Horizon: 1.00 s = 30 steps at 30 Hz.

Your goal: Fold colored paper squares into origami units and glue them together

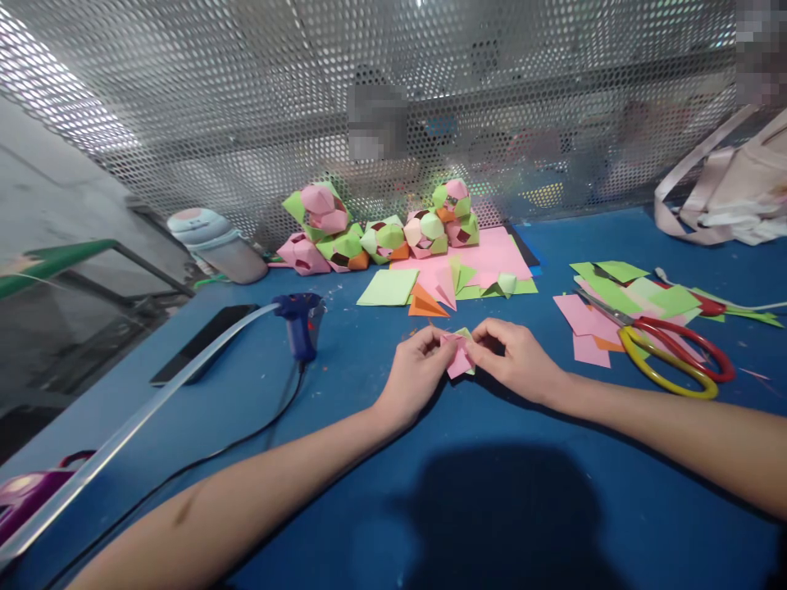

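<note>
A small folded paper piece [458, 362], pink with pale green showing behind it, is pinched between my two hands just above the blue table. My left hand [413, 370] grips its left side with thumb and fingers. On the other side my right hand [513, 359] holds it with thumb and forefinger. Just beyond my fingers lie an orange folded paper triangle [426, 303] and a pink folded paper piece [445, 287]. A stack of light green paper squares [388, 287] sits behind them to the left.
Several folded paper balls [386, 238] are piled against the perforated metal panel [276, 106]. Left of my hands stand a blue glue gun [301, 315] with its cord and a clear glue stick, a dark phone [202, 344] and a bottle [215, 246]. Red-and-yellow scissors [667, 348] lie on paper scraps at right.
</note>
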Each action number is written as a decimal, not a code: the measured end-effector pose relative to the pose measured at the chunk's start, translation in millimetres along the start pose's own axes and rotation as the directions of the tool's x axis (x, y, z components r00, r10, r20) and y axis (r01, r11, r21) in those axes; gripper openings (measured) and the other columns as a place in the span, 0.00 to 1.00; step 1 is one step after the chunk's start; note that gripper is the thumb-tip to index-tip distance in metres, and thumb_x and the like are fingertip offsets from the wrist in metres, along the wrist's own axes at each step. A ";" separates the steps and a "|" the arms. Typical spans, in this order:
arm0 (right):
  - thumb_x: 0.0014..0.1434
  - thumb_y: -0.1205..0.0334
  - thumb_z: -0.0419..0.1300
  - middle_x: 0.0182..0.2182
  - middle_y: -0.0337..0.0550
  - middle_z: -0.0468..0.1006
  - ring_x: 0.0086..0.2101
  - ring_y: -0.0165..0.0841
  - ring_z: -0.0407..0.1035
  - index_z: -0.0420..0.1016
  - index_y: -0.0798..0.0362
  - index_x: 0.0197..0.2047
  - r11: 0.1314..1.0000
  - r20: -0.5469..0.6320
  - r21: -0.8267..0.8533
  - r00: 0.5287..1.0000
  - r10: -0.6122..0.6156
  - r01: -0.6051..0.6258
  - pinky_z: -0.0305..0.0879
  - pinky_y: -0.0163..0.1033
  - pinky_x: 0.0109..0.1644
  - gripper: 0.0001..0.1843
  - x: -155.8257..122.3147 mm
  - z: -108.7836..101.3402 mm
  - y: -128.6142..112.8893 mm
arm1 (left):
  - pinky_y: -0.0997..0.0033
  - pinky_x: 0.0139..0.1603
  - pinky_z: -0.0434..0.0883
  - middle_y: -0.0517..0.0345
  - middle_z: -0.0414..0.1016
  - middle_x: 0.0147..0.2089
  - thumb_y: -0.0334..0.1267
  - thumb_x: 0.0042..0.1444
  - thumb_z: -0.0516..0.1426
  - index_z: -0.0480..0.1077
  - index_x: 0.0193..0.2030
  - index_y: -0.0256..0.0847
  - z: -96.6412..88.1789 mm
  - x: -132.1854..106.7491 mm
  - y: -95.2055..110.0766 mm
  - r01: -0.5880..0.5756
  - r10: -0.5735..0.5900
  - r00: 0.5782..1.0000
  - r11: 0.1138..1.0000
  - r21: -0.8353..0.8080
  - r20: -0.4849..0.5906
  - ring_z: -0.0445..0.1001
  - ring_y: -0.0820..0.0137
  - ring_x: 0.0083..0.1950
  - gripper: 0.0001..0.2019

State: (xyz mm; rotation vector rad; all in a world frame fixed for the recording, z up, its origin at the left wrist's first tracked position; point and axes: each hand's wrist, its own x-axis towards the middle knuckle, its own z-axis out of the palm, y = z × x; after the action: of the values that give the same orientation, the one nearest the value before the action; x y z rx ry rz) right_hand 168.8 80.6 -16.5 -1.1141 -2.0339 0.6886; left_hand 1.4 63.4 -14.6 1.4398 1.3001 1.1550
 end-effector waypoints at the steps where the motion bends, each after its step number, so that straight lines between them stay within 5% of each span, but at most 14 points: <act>1: 0.58 0.56 0.57 0.25 0.35 0.71 0.26 0.27 0.61 0.66 0.52 0.30 0.999 0.008 -0.033 1.000 0.000 0.001 0.55 0.36 0.34 0.09 0.0 0.5 0.1 | 0.74 0.34 0.64 0.60 0.71 0.29 0.41 0.54 0.58 0.69 0.30 0.36 -0.1 0.0 0.0 -0.002 0.002 1.000 1.000 0.001 -0.005 0.66 0.74 0.31 0.09; 6: 0.54 0.62 0.57 0.22 0.33 0.67 0.24 0.26 0.58 0.61 0.52 0.25 0.987 -0.008 -0.159 1.000 0.004 -0.005 0.53 0.36 0.34 0.10 1.6 5.9 5.1 | 0.74 0.35 0.65 0.60 0.72 0.30 0.39 0.54 0.57 0.70 0.31 0.37 0.8 -0.4 1.6 -0.006 0.006 1.000 1.000 0.001 0.014 0.68 0.74 0.32 0.07; 14: 0.54 0.62 0.57 0.20 0.34 0.68 0.24 0.27 0.59 0.64 0.53 0.23 0.998 0.048 -0.034 0.997 0.058 -0.056 0.53 0.35 0.30 0.10 4.4 2.7 6.9 | 0.74 0.39 0.67 0.60 0.75 0.35 0.30 0.48 0.58 0.71 0.36 0.38 1.7 0.5 -0.3 -0.015 0.012 0.995 0.999 0.034 0.096 0.71 0.73 0.36 0.07; 19: 0.62 0.54 0.50 0.23 0.36 0.69 0.25 0.27 0.61 0.67 0.54 0.26 0.980 0.094 0.178 0.993 0.069 -0.085 0.55 0.34 0.29 0.17 5.4 -4.4 4.0 | 0.74 0.35 0.67 0.60 0.73 0.33 0.31 0.46 0.59 0.70 0.35 0.37 -0.6 4.2 -4.4 0.078 -0.073 0.996 0.989 -0.126 0.045 0.70 0.74 0.32 0.07; 24: 0.58 0.58 0.55 0.22 0.35 0.69 0.25 0.26 0.61 0.68 0.54 0.27 0.994 0.086 0.106 0.996 0.032 -0.041 0.55 0.33 0.30 0.11 5.0 -1.5 6.3 | 0.75 0.34 0.67 0.62 0.72 0.32 0.32 0.45 0.61 0.69 0.37 0.37 -1.1 8.1 -9.7 0.106 -0.109 0.994 0.937 -0.332 0.010 0.69 0.76 0.30 0.10; 30: 0.58 0.65 0.54 0.24 0.36 0.73 0.26 0.27 0.64 0.69 0.54 0.28 0.995 0.052 0.096 0.999 -0.002 -0.003 0.56 0.34 0.31 0.08 3.4 2.1 9.4 | 0.75 0.36 0.66 0.62 0.71 0.32 0.31 0.46 0.61 0.69 0.35 0.37 -1.0 7.7 -10.9 0.089 -0.092 0.996 0.961 -0.263 0.000 0.69 0.75 0.33 0.08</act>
State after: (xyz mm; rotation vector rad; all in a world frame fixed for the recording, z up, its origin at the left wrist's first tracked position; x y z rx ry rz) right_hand 170.5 87.8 -23.4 -1.0514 -2.0217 0.8145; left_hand -1.6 72.1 -24.4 1.1700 1.1587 1.2258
